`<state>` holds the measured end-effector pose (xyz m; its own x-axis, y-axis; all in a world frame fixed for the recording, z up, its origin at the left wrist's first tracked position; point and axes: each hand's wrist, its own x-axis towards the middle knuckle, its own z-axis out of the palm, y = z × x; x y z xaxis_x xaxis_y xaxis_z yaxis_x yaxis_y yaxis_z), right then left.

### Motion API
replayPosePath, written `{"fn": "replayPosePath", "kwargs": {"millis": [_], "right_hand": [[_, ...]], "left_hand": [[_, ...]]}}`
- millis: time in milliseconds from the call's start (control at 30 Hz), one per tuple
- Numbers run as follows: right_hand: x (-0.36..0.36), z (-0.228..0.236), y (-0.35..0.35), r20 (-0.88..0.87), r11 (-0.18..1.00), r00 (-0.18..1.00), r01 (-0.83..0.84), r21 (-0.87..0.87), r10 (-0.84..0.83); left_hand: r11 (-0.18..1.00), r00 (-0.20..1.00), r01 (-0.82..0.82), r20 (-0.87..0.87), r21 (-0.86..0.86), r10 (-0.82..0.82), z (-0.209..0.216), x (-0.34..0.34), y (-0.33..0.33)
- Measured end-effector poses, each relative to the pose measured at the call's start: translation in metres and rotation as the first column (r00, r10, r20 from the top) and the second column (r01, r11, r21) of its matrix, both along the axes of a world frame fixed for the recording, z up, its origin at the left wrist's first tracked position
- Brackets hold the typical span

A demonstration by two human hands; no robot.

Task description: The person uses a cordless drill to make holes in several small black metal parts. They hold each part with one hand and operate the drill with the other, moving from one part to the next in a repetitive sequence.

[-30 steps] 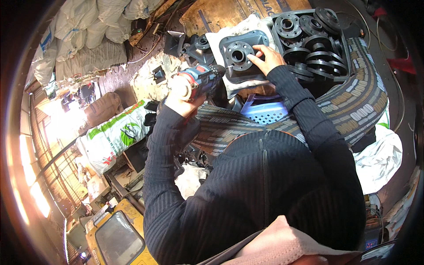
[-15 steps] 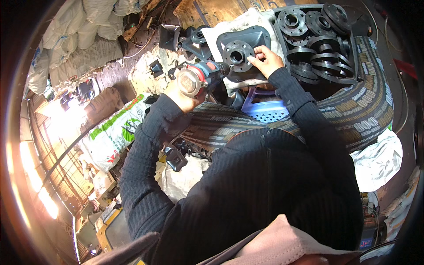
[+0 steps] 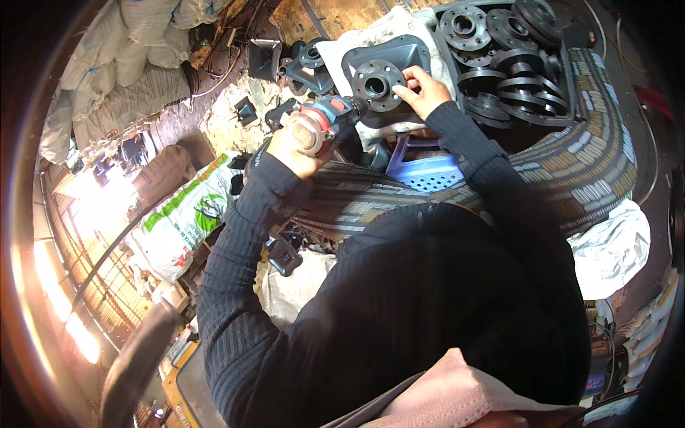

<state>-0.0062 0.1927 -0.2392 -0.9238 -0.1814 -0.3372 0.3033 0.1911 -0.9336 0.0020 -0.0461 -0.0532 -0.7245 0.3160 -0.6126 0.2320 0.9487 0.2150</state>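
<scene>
My left hand (image 3: pixel 291 151) is closed around a cordless drill (image 3: pixel 328 118) with a red and dark blue-grey body. Its chuck points right, at the left rim of a black round flange (image 3: pixel 379 103) with a central hole and smaller holes around it. The flange sits on a black funnel-shaped housing with a square, drilled base plate (image 3: pixel 408 54), lying on a white padded sack (image 3: pixel 334 58). From the right, my right hand (image 3: pixel 430 95) grips the flange's rim between thumb and fingers. Whether the drill's tip touches the flange, I cannot tell.
A dark crate (image 3: pixel 569 93) at the right holds several black flanges (image 3: pixel 464 27). Below the work stands a blue plastic stool (image 3: pixel 421 171). More black housings (image 3: pixel 311 77) lie to the left. Patterned fabric (image 3: pixel 556 178) covers my lap; filled sacks (image 3: pixel 182 221) stand at left.
The whole view has shifted slightly, so the things appear a little further left and up. Both hands keep their holds. A blurred brownish strip now shows at the lower left.
</scene>
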Motion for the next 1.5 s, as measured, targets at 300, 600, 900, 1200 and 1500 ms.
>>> {"fn": "replayPosePath", "kwargs": {"millis": [300, 600, 900, 1200, 1500], "right_hand": [[-0.005, -0.002, -0.012, 0.029, 0.999, 0.999, 0.036, -0.004, -0.036], [0.006, 0.036, 0.014, 0.392, 0.652, 0.919, 0.275, -0.707, 0.038], [0.023, 0.099, -0.001, -0.058, 0.869, 0.992, -0.125, -0.478, 0.111], [0.029, 0.099, 0.144, -0.235, 0.614, 0.862, -0.108, 0.782, 0.450], [0.017, 0.053, 0.155, -0.091, 0.402, 0.785, -0.210, 0.891, 0.612]], "left_hand": [[0.956, 0.961, -0.278, 0.014, 0.098, 0.278, 0.042, 0.105, 0.028], [0.733, 0.890, -0.426, 0.392, 0.531, 0.233, 0.022, 0.192, -0.017], [-0.345, 0.220, -0.650, 0.602, 0.677, 0.767, 0.012, 0.092, 0.001], [-0.601, -0.238, -0.341, 0.552, 0.723, 0.799, -0.047, 0.067, -0.234], [-0.654, -0.154, -0.487, 0.680, 0.579, 0.717, -0.150, 0.091, -0.259]]}}
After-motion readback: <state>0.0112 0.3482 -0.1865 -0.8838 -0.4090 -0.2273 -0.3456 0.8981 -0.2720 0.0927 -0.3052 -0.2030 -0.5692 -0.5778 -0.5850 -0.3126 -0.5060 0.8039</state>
